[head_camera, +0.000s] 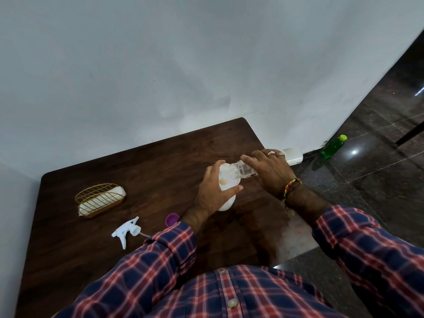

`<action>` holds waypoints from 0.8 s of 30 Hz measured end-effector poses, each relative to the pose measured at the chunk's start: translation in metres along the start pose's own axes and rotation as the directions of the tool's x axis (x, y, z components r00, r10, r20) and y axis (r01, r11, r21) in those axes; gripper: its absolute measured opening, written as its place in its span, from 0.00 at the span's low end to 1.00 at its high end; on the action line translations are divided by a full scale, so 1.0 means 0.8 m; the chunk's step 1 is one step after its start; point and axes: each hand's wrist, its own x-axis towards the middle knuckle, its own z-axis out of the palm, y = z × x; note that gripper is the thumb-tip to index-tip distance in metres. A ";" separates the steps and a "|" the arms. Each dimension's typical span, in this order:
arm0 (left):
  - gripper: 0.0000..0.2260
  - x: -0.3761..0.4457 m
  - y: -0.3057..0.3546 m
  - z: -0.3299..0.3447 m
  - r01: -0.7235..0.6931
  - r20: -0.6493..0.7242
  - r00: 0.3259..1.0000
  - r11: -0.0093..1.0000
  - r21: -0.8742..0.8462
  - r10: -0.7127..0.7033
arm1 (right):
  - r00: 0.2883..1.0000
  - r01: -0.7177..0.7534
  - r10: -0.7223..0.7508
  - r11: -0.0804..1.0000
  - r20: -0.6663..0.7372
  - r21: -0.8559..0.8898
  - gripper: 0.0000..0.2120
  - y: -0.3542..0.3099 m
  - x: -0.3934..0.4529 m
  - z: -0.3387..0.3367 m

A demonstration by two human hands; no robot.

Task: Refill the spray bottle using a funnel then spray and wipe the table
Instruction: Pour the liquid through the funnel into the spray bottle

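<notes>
Plaid sleeves (pixel 376 244) frame my hands: left hand (pixel 212 193) grasping the funnel (pixel 226 180), right hand (pixel 269 167) grasping the tilted refill bottle (pixel 246 168), mouth over the funnel.

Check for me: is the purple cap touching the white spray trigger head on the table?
Apart. The head view shows bare dark table between the purple cap and the spray trigger head.

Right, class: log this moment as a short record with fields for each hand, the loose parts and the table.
left hand: steadies white funnel on spray bottle
right hand: tips clear refill bottle, mouth at the funnel
trigger head: off, lying on the table
purple cap: off, beside left sleeve
wire basket: holds white cloth
table: dark wood
</notes>
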 end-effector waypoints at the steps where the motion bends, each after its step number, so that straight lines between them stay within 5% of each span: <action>1: 0.38 0.000 0.000 0.000 0.000 -0.001 1.000 1.000 0.001 0.000 | 1.000 0.000 0.000 1.000 -0.003 -0.001 0.35 0.000 0.000 0.000; 24: 0.38 -0.001 0.002 0.000 0.019 0.004 1.000 1.000 -0.010 -0.019 | 1.000 0.012 -0.012 1.000 -0.016 -0.007 0.35 0.000 0.002 0.002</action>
